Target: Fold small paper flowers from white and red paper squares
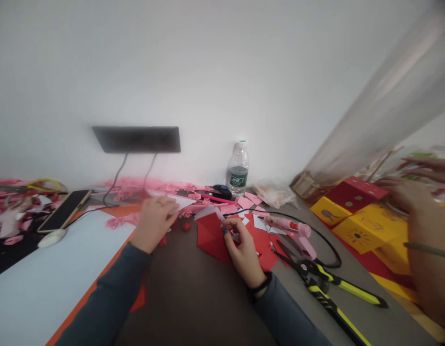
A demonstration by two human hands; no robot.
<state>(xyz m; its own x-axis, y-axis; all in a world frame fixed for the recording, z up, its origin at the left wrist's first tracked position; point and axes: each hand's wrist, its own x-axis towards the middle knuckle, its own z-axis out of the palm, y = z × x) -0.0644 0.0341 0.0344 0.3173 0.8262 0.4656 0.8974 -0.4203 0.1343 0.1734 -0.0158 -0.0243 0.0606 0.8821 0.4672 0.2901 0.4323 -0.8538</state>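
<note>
My left hand [154, 222] is slightly blurred. Its fingers and thumb close on the near end of a pale pinkish-white sheet of paper [186, 202], lifted among pink paper flowers. My right hand [244, 252] is curled over red paper pieces [210, 235], thumb and forefinger drawn together. What sits between those fingertips, if anything, is too small to tell. Between my hands a small red paper flower [186, 226] lies on the grey table [175, 288]. Pink paper flowers [125, 220] lie to the left of my left hand.
A water bottle [238, 169] stands by the wall. Right of my right hand lie a pink glue gun [299, 237] with its cable and yellow-black pliers [312, 274]. Another person's hand [405, 192] works over yellow boxes [366, 228]. A phone [66, 210] and white board [60, 269] are left.
</note>
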